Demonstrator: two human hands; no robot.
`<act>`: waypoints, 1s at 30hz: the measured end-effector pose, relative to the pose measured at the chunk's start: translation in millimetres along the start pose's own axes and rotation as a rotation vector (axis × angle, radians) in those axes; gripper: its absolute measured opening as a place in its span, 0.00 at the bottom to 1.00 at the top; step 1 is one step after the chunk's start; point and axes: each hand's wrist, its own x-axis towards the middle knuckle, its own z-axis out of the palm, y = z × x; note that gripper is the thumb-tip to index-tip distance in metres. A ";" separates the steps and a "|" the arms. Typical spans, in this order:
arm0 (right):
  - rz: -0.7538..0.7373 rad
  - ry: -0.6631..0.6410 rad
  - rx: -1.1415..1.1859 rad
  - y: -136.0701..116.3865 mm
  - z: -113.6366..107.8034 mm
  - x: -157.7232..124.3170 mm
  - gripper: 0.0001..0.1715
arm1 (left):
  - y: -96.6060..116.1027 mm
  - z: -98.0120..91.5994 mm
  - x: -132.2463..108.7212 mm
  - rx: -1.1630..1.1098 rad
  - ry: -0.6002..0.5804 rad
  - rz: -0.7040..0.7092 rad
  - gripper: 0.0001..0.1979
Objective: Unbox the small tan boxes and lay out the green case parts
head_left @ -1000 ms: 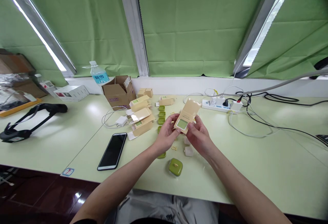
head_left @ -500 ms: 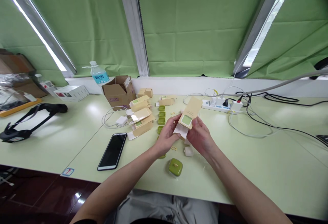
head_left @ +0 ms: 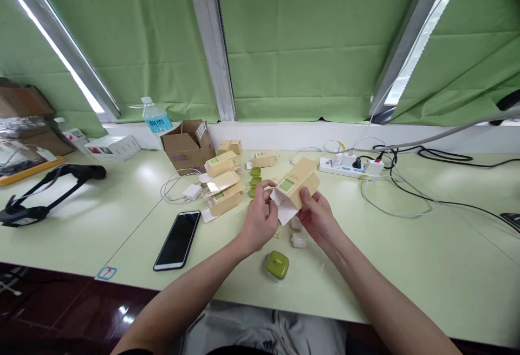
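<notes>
A small yellow cardboard box (head_left: 299, 181) with a green square label is held tilted above the table, its white-lined flaps hanging open toward me. My right hand (head_left: 319, 217) is closed round the box's right side. My left hand (head_left: 260, 219) is closed, its fingertips at a flap on the box's left edge. Below my hands sits a small clear container with a green lid (head_left: 278, 264). Whitish small containers (head_left: 298, 240) stand under the box, partly hidden. A row of green lids (head_left: 255, 172) runs behind my left hand, which covers some of them.
Several opened yellow boxes (head_left: 225, 195) lie to the left, by a brown carton (head_left: 189, 146). A phone (head_left: 177, 240), white charger (head_left: 192, 192) and black headset (head_left: 52, 190) are further left. A power strip (head_left: 339, 165) with cables stands at the back right.
The box has turned and tipped, so its side and open flaps show more. My left hand has shifted from gripping the box's side to its flap edge; my right hand keeps hold.
</notes>
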 end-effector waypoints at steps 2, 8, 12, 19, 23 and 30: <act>0.003 -0.028 0.004 0.3 -0.1 0.2 0.35 | -0.4 -1.9 0.5 0.183 0.102 0.146 0.15; -0.008 -0.074 0.021 -0.1 -0.5 0.2 0.34 | 3.9 -4.6 1.1 0.465 0.196 0.399 0.11; -0.017 -0.034 -0.008 -1.9 -0.7 0.2 0.36 | 6.4 -7.9 2.6 0.619 0.230 0.415 0.09; -0.037 0.016 -0.025 -1.5 -1.4 -0.2 0.33 | 1.3 -7.3 6.4 0.583 0.155 0.274 0.05; -0.045 -0.017 -0.035 0.3 0.9 -1.3 0.33 | 0.0 -0.3 4.3 0.429 0.122 0.127 0.06; -0.048 0.010 -0.042 3.5 1.7 -0.2 0.33 | -3.3 6.3 1.5 0.314 0.130 0.048 0.14</act>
